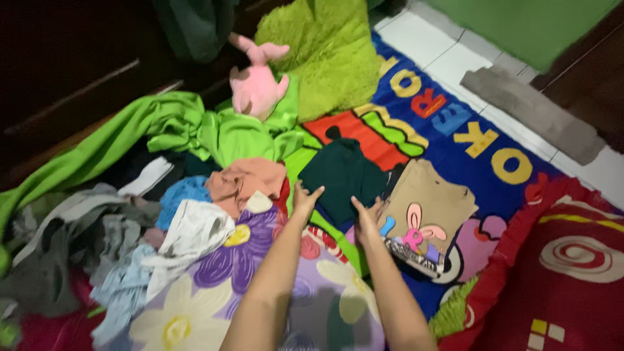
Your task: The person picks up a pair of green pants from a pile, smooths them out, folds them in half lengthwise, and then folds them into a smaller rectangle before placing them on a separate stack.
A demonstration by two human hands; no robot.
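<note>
A dark green folded garment (343, 174) lies on the colourful play mat (455, 130). My left hand (304, 199) rests flat at its near left edge with the fingers spread. At the near right edge sits my right hand (365, 218), also flat on the cloth. A folded tan garment (432, 201) with a pink rabbit print lies just right of my right hand. A salmon-coloured cloth (244, 182) lies left of my left hand.
A heap of loose clothes (130, 234) in grey, white and blue fills the left. A bright green satin sheet (195, 127), a pink plush toy (255, 84) and a shaggy green rug (331, 52) lie behind. A red cushion (565, 266) sits at the right.
</note>
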